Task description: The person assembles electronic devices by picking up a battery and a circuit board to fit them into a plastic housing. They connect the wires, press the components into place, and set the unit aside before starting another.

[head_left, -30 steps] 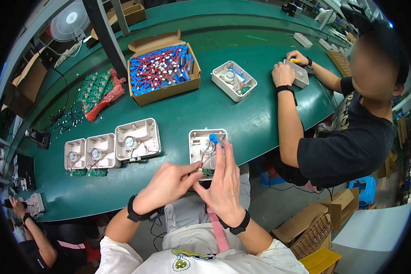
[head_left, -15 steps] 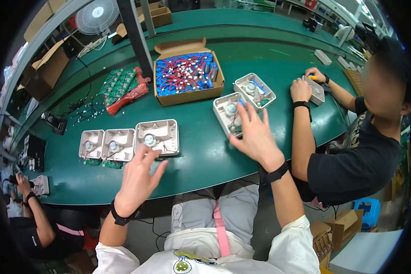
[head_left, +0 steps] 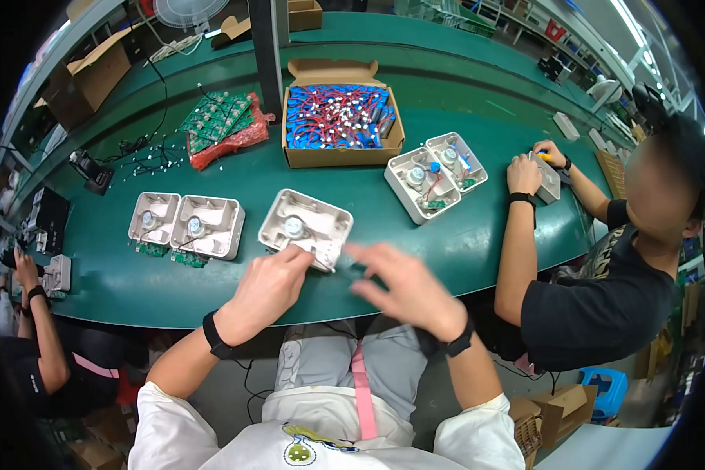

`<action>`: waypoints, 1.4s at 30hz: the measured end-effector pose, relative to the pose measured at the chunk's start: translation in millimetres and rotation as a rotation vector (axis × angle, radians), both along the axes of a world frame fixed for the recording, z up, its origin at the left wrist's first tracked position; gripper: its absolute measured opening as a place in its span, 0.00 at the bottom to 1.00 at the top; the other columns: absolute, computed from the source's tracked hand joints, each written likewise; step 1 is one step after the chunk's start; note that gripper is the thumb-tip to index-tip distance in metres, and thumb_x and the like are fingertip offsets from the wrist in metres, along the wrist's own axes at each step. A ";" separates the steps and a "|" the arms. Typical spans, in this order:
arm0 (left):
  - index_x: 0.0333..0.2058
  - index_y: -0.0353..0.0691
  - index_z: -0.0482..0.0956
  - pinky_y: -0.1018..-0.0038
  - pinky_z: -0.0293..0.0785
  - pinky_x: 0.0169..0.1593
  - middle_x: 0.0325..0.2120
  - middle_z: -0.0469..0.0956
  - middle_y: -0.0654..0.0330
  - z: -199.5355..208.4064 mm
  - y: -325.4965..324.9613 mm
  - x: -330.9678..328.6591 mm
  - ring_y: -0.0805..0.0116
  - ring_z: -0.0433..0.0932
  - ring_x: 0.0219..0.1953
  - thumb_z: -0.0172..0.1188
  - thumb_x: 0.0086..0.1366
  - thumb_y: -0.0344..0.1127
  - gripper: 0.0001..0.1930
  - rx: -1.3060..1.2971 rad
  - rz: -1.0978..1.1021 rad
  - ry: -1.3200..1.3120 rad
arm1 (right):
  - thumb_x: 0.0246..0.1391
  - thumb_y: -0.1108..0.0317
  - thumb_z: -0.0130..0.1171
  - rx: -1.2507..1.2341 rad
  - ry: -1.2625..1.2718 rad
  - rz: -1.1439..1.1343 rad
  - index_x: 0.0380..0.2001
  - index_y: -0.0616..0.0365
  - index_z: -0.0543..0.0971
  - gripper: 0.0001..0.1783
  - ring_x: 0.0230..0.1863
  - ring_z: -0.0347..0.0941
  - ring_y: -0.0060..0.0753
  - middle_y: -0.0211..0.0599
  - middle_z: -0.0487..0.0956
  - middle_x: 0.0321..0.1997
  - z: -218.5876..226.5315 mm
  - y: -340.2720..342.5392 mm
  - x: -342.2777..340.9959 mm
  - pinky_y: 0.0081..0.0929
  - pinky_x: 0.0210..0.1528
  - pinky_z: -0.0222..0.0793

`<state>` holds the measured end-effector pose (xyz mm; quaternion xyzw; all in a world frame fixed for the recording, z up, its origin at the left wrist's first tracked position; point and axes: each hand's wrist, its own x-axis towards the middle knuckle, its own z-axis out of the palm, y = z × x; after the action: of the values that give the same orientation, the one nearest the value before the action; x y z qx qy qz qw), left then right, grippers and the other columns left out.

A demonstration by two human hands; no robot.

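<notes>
In front of me a white plastic housing (head_left: 329, 223) with a round speaker and thin wires lies slightly turned on the bench. My left hand (head_left: 270, 286) pinches its near edge, where the fingertips hide part of the rim. To the right of that housing is my right hand (head_left: 411, 290), blurred by motion, its thumb and fingers apart and nothing in them. Two similar housings (head_left: 231, 227) stand side by side on the left, with green circuit boards (head_left: 188, 258) at their near edges. Two more housings (head_left: 395, 188) at the right hold speakers, wires, boards and blue parts.
A cardboard box (head_left: 345, 158) full of blue battery packs with red wires stands at the back. Left of it lie circuit boards (head_left: 215, 117) on red bubble wrap and scattered cables (head_left: 157, 160). A co-worker (head_left: 595, 266) handles a housing at the right; another (head_left: 43, 345) works at the far left.
The rightmost housing of the left row has come away toward me and to the right, my left hand now gripping it. My right hand has left the right-hand housings and moved left.
</notes>
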<state>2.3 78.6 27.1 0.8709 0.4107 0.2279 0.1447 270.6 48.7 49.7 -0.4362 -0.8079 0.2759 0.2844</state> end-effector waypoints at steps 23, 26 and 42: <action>0.44 0.35 0.76 0.54 0.79 0.50 0.49 0.71 0.50 -11.2 45.9 17.5 0.47 0.77 0.52 0.66 0.59 0.24 0.14 0.188 -0.238 -0.041 | 0.67 0.78 0.61 0.146 0.577 -0.349 0.45 0.68 0.85 0.08 0.36 0.87 0.32 0.44 0.88 0.40 1.9 21.3 -31.2 0.24 0.33 0.81; 0.44 0.34 0.76 0.52 0.79 0.51 0.49 0.71 0.49 -5.3 47.9 17.5 0.45 0.78 0.52 0.64 0.59 0.24 0.13 0.033 -0.244 -0.053 | 0.71 0.75 0.57 -0.055 0.737 -0.315 0.49 0.70 0.83 0.10 0.35 0.86 0.31 0.47 0.88 0.40 -2.8 21.5 -23.0 0.25 0.33 0.82; 0.42 0.36 0.79 0.59 0.76 0.55 0.52 0.74 0.52 0.3 52.7 15.9 0.48 0.76 0.53 0.68 0.57 0.25 0.13 0.288 -0.384 0.059 | 0.71 0.76 0.58 -0.317 0.949 -0.281 0.49 0.71 0.79 0.09 0.37 0.88 0.37 0.53 0.87 0.40 2.4 11.2 -12.1 0.29 0.37 0.85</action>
<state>18.2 131.3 27.4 0.9509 0.2050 0.2267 0.0476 258.6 60.0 52.1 -0.4050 -0.4719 0.5213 0.5843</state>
